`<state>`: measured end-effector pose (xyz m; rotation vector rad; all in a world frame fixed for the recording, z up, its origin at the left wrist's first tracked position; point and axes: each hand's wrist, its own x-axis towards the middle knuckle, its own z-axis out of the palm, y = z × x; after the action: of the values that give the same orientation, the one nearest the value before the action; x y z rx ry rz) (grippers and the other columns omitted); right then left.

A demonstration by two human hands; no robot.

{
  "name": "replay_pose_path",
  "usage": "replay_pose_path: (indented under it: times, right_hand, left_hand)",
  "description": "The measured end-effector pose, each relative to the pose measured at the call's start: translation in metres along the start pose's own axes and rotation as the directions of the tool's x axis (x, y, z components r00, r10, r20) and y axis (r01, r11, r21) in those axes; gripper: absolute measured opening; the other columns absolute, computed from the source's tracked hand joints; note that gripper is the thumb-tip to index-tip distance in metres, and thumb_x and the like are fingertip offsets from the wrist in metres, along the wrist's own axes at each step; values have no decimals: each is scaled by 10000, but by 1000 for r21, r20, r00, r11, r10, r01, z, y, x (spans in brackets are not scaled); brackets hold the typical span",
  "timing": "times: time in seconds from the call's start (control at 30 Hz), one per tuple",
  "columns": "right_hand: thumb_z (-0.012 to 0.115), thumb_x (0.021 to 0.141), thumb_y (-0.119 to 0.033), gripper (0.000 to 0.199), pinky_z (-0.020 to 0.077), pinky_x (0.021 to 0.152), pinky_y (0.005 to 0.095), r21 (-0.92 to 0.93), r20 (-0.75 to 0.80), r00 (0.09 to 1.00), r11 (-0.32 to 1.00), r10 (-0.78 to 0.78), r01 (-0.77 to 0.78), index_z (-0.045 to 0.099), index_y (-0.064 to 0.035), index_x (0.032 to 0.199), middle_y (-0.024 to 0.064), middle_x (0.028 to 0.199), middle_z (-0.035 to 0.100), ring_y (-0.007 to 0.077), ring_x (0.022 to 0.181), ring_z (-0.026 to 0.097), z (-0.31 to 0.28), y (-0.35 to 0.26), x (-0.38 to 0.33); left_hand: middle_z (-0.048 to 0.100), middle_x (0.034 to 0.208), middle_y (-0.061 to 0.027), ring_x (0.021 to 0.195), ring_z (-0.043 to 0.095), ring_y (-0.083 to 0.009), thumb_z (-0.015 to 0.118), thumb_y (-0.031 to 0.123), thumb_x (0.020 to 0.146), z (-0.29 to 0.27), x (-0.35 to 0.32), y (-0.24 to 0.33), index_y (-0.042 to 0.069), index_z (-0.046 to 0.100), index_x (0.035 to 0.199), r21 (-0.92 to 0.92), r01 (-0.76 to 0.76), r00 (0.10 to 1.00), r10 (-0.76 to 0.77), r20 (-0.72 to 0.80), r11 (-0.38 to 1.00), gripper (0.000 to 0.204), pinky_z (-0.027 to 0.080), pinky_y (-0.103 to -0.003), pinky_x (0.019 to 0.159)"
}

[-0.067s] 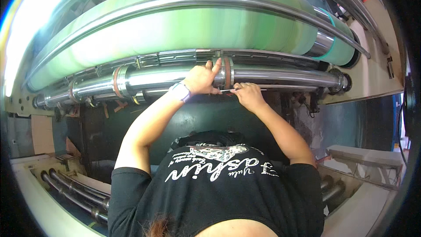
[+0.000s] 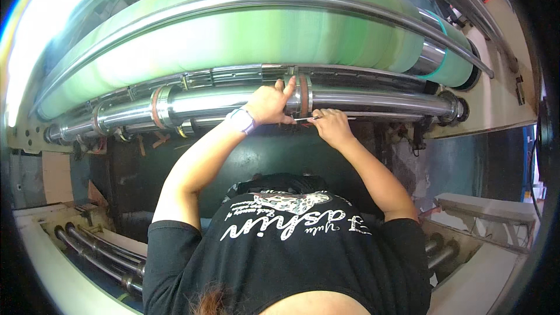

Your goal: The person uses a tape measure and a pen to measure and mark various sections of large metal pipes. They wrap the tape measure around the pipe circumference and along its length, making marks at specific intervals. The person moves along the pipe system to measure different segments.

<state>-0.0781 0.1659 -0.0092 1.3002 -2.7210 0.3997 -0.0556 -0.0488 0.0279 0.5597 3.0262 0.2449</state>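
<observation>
While the left hand [image 2: 269, 104] was wrapped around the brown band [image 2: 303, 95] on the shiny steel roller [image 2: 233, 102], index finger sticking up, the right hand [image 2: 329, 126] sat just below that roller, fingers pinched shut on a thin metal blade [image 2: 304, 119]. Blade tip touched the left hand's heel, right under the band. Big green roll [image 2: 245, 38] ran above the roller.

I see my left hand [image 2: 269, 104] gripping the shiny steel roller shaft [image 2: 373, 102] at its brown ring [image 2: 303, 95]; my right hand [image 2: 330, 126] pinches a thin metal tool [image 2: 305, 119] just below the shaft.
</observation>
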Motion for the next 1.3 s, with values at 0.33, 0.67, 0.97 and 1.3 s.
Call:
replay_pose_path:
  times: [0.33,0.67,0.97,1.3]
  right_hand:
    - [593,738,-312,270,406,575,361,-4,-459,883,994,96,-111,464,-89,657,59,646,515,243,637,540,57,-13,-16]
    - [544,794,-348,322,409,537,388,-32,-435,896,993,91,-116,466,-74,645,95,629,527,289,591,528,57,-17,-14]
    - [486,839,-344,312,423,644,395,-71,-18,995,992,99,-100,513,-54,728,104,718,578,283,730,565,6,-16,0]
    - [477,840,-365,345,437,655,394,-77,-89,978,978,189,-196,523,-32,762,144,742,591,299,726,571,31,-18,-13]
  left_hand:
    - [510,928,-185,711,574,-349,681,440,647,6,-41,-1,49,246,1314,-148,51,972,-83,-220,988,887,488,-392,606]
    - [564,861,-159,730,578,-310,609,301,738,92,-180,-23,23,457,1116,-361,126,974,-185,-133,924,493,474,-380,646]
    - [582,763,-150,686,580,-316,578,298,762,113,-225,-28,18,516,994,-426,310,944,-328,33,850,369,463,-397,605]
    - [606,700,-143,674,593,-322,601,296,740,144,-244,-19,33,556,968,-435,469,883,-404,238,769,352,464,-404,606]
